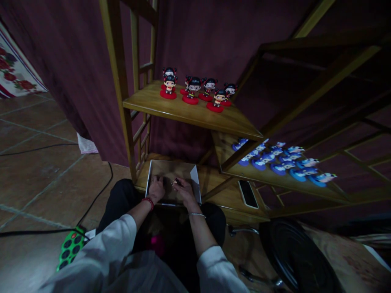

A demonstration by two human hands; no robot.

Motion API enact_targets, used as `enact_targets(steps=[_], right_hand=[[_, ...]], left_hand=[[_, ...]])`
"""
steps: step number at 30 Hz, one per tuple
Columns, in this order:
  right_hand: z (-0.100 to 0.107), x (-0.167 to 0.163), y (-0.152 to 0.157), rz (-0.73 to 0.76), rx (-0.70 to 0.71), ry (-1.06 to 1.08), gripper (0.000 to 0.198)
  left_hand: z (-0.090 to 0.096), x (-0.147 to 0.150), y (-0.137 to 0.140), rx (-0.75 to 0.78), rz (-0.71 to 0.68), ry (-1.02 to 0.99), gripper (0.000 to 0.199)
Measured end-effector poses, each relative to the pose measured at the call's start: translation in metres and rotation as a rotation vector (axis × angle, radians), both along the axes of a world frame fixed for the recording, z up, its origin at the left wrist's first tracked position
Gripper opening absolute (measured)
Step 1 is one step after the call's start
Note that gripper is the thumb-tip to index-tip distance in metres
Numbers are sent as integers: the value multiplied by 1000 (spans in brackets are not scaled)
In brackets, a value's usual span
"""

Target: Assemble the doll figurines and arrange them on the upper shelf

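Note:
An open cardboard box [196, 179] rests on the low wooden shelf in front of my knees, and both hands are inside it. My right hand [185, 190] pinches a small figurine [175, 183] with a dark top and a pale face, held over the box's middle. My left hand [157, 189], with a red bead bracelet at the wrist, reaches into the box's left part. Its fingers curl downward and look closed; what they hold, if anything, is lost in shadow. The box's inside is dim, and its contents are hard to make out.
Several black-haired figurines on red bases [192, 91] stand on the upper shelf [171, 106]. Several figurines on blue bases [271, 160] fill the shelf at right. A phone [248, 194] lies right of the box. A black round stool [299, 256] and green power strip [71, 246] flank me.

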State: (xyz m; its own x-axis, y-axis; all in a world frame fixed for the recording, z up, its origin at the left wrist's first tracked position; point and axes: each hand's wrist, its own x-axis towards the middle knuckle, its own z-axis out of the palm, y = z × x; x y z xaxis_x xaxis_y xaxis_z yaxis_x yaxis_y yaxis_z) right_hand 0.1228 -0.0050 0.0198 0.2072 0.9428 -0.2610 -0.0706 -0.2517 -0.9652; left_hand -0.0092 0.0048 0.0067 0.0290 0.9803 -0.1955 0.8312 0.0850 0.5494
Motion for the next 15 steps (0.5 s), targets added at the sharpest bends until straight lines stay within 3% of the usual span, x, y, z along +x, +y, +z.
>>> enact_targets(steps=[15], right_hand=[[-1,0,-4,-3,-28,13,38]], left_hand=[[-4,4,7,-41,-54,170,38]])
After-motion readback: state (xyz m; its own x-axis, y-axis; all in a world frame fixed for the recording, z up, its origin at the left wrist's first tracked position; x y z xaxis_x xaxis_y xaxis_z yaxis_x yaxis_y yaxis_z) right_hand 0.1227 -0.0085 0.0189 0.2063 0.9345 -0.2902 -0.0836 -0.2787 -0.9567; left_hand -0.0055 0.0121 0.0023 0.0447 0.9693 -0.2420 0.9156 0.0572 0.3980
